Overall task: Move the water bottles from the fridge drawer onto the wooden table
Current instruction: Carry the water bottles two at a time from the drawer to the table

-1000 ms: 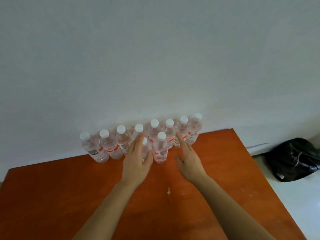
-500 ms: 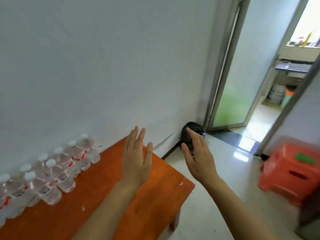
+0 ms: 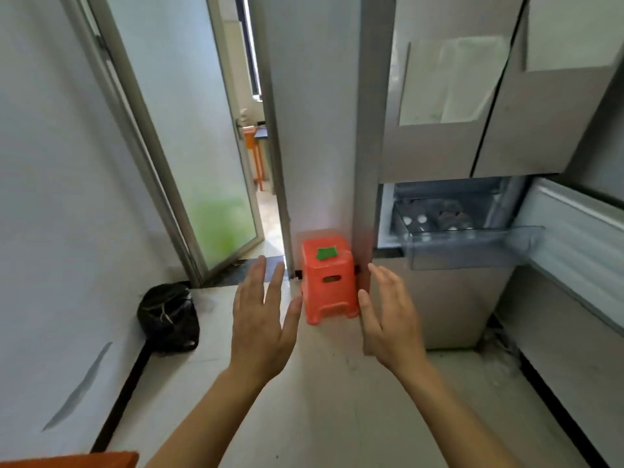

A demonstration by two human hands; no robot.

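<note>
Ahead on the right, the fridge drawer [image 3: 469, 244] stands pulled out of the fridge [image 3: 439, 146], a clear plastic bin with water bottles [image 3: 435, 221] lying in it, their white caps showing near its left end. Both hands hang empty over the floor with fingers spread, the left hand [image 3: 261, 324] and right hand [image 3: 391, 319] either side of an orange stool [image 3: 329, 282] that stands farther off. A black bag [image 3: 169, 319] sits by the left wall. Only an orange corner of the bench [image 3: 84, 460] shows, near left
</note>
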